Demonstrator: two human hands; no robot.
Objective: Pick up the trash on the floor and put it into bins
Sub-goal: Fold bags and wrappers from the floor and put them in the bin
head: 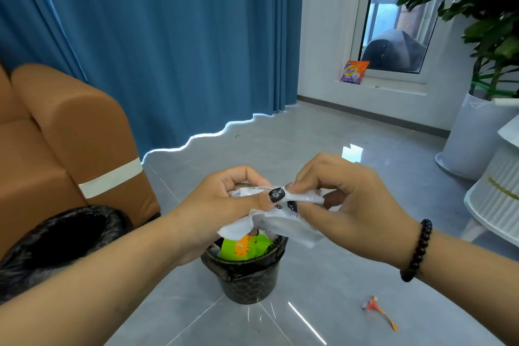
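**binwatcher:** ok so both hands are on the white wrapper (283, 222). The left hand (224, 205) has its grip curled round the crumpled end, thumb pressed on top. The right hand (345, 205) pinches the other end between thumb and fingertips. The small black bin (247, 275) sits straight below the grip, already holding a green packet (244, 247).

**tilefloor:** what goes wrong from here though?

**binwatcher:** my guess, the loose flap hanging under the grip. It's floppy and light, so if one hand lets go first it could drift and catch on the rim or land on the floor beside the bin. The bin also looks pretty full, so the wrapper may just sit on top and slide off.

**tilefloor:** is it one piece or two?

**binwatcher:** can't really tell, the fingers cover the middle. Also an orange candy wrapper (379, 309) lies on the floor, below and right of the grip, and a bigger lined bin (64, 236) off to its left.
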